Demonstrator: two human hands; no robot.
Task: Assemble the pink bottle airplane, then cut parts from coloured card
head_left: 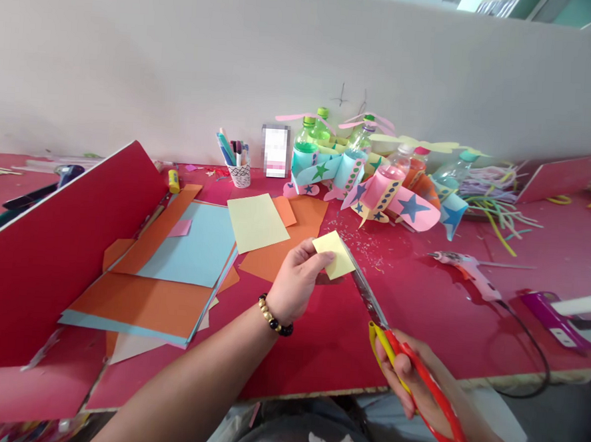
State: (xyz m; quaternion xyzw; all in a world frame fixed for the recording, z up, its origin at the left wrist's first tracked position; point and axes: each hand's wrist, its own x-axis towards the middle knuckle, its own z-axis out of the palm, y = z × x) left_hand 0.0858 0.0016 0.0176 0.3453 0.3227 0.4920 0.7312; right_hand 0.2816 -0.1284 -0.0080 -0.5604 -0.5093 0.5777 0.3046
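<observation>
Between the thumb and fingers of my left hand (pixel 299 274) is a small piece of pale yellow paper (pixel 342 262), held above the red table. My right hand (pixel 409 368) grips scissors (pixel 426 382) with red and yellow handles. Their long blades (pixel 368 295) point up and left, and the tips reach the right edge of the yellow paper. Whether the blades are fully closed is hard to see. A larger pale yellow sheet (pixel 258 223) lies beyond my left hand, partly over an orange sheet (pixel 310 228).
Orange and blue paper sheets (pixel 194 241) are stacked at left beside an upright red board (pixel 63 253). A pen cup (pixel 239 174) and bottle airplanes (pixel 382 186) stand at the back. On the right lie a pink glue gun (pixel 467 268), its cord, and a purple power strip (pixel 562 324).
</observation>
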